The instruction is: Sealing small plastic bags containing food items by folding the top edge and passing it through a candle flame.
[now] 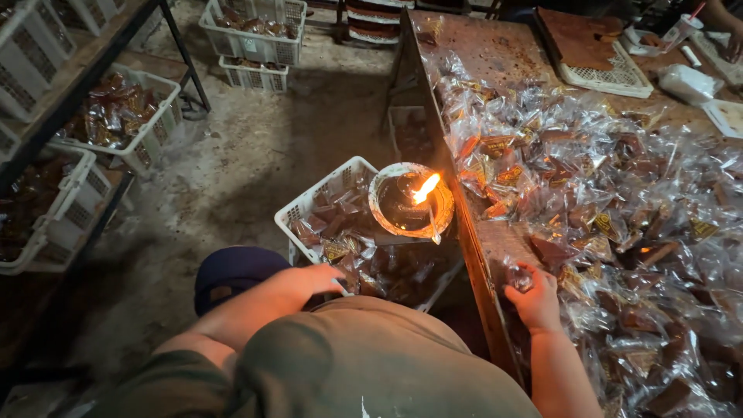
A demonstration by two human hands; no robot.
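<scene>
My left hand (313, 279) rests palm down on the near rim of a white plastic crate (309, 205) holding several clear-wrapped brown sweets. Its fingers lie loosely together with nothing visibly in them. My right hand (532, 294) is at the near edge of the wooden table (503, 54), fingers curled around a small clear-wrapped packet (517, 277). A round oil lamp (410, 205) with a burning flame (426, 188) sits on the crate's far right corner, between my hands. A large heap of clear-wrapped brown sweets (604, 201) covers the table beyond my right hand.
More white crates (255, 31) of wrapped sweets stand on the concrete floor and on a dark shelf rack (85, 116) at left. A white tray (604, 73) with a brown slab lies at the table's far end. Another person's hand (731, 42) shows at top right.
</scene>
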